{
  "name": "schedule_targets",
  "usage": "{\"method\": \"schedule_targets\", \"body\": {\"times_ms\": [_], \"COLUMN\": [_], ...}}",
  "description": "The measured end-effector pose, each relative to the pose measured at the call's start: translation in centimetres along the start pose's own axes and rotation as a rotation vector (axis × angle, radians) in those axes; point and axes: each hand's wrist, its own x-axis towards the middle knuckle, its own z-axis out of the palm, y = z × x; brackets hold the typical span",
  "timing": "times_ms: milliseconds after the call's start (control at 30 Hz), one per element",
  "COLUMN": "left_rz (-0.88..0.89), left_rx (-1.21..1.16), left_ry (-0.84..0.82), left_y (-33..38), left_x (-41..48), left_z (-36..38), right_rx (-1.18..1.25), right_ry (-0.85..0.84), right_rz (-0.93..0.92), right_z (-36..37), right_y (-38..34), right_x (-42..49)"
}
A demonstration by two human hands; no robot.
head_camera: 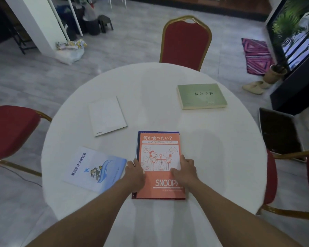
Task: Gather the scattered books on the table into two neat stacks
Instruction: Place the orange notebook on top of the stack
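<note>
Left of my hands lies a pale blue illustrated booklet (95, 169), with a white book (107, 115) beyond it. My left hand (135, 172) and right hand (185, 171) press flat, fingers spread, on the edges of the orange Snoopy notebook (160, 157), which tops a small stack on the round white table (150, 90). Far right sits a green book (202, 96).

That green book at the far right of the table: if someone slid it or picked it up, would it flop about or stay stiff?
The green book shows a thick block of pages along its near edge, so it would probably stay stiff and feel heavier than the thin white booklet. It lies flat on the smooth white table, so a push would likely slide it rather than tip it.
</note>
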Motion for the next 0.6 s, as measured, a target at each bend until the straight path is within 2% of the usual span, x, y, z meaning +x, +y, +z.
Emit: {"method": "schedule_targets", "body": {"times_ms": [600], "left_rz": [0.025], "left_rx": [0.012], "left_ry": [-0.097], "left_y": [-0.42], "left_x": [0.85], "left_z": [-0.83], "right_rx": [-0.005], "right_ry": [0.017], "right_rz": [0.017], "right_z": [0.17], "right_y": [-0.12], "right_x": [0.01]}}
